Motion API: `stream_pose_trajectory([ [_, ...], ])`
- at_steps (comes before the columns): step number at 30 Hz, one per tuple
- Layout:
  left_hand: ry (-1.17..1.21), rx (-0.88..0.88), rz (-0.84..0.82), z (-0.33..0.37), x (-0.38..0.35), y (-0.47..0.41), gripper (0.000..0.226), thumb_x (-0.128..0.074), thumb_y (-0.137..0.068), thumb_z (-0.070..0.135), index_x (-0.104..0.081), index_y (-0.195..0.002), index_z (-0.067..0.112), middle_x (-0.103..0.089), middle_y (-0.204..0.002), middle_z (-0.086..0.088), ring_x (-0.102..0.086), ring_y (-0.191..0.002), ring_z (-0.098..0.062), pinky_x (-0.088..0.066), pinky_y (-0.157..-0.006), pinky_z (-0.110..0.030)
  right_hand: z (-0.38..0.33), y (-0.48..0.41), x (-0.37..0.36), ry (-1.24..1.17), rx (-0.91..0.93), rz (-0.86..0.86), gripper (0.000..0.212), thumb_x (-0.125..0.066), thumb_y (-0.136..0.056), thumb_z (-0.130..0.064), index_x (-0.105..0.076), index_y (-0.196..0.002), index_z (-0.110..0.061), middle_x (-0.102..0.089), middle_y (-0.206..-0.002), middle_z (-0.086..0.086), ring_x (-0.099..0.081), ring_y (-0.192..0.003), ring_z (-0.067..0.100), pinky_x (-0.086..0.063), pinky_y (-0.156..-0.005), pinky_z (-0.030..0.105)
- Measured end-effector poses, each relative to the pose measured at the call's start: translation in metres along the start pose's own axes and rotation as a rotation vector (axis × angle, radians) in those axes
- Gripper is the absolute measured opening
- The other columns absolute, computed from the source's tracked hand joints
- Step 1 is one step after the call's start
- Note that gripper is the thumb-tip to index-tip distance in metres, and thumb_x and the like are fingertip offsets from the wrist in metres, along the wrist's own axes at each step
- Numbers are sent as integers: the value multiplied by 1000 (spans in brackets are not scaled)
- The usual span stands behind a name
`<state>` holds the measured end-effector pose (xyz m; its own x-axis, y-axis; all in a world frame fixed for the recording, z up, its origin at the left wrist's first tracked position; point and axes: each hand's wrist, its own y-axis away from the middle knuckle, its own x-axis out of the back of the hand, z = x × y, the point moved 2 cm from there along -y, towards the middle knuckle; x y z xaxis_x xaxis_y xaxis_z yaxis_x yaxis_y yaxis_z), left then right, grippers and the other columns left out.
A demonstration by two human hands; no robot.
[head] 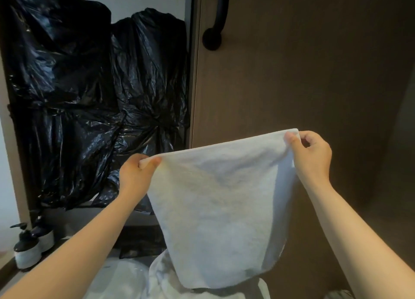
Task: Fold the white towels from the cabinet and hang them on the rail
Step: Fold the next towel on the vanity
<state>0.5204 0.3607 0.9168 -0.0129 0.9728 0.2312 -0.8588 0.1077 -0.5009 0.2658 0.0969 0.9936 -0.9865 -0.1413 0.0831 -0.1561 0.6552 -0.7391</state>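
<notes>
Left hand [137,175] and right hand [311,152] pinch the white towel [220,213] by its top corners; it hangs limp below (soft, light, likely non-slip).

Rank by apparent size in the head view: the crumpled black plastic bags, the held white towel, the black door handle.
1. black plastic bags
2. white towel, though nearness inflates it
3. black door handle
</notes>
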Motion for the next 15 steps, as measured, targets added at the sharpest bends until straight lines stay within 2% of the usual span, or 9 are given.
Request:
stream_pose_trajectory([
  [3, 143, 22, 26, 13, 1, 1, 26, -67, -86, 39, -65, -94, 15, -65, -82, -4, -60, -75, -17, -42, -57, -26, -1, 2, 1, -14, -17, -2, 32, -49, -99, -36, -54, -85, -9, -53, -77, -2, -49, -68, 11, -40, -61, 20],
  [6, 249, 43, 12, 32, 2, 0, 17, -70, -83, 37, -65, -88, 22, -67, -86, -1, -63, -79, -17, -50, -64, -31, -1, 5, 3, -23, -49, 11, 25, -44, -101, -33, -50, -89, -12, -48, -76, -7, -45, -67, 7, -37, -60, 18],
  [9, 323, 114, -38, 40, 2, -1, 12, -71, -82, 34, -62, -82, 27, -68, -87, -2, -65, -81, -20, -54, -67, -35, 6, 6, 8, -22, -98, -5, 25, -46, -99, -32, -48, -81, -14, -46, -74, -5, -43, -65, 7, -34, -58, 20],
  [12, 177, 112, -87, 26, 1, 3, 16, -71, -82, 35, -60, -79, 26, -65, -81, 1, -61, -75, -15, -43, -55, -26, 29, 15, 9, 63, -182, -91, 24, -47, -98, -34, -53, -88, -13, -51, -77, -1, -48, -68, 10, -34, -58, 21],
  [15, -16, 103, -162, -12, -8, 24, 20, -73, -82, 35, -60, -77, 21, -63, -76, 3, -57, -69, -10, -36, -53, -23, 69, 49, 7, 213, -270, -191, 24, -47, -98, -37, -55, -92, -15, -56, -81, -1, -54, -72, 15, -36, -57, 21],
])
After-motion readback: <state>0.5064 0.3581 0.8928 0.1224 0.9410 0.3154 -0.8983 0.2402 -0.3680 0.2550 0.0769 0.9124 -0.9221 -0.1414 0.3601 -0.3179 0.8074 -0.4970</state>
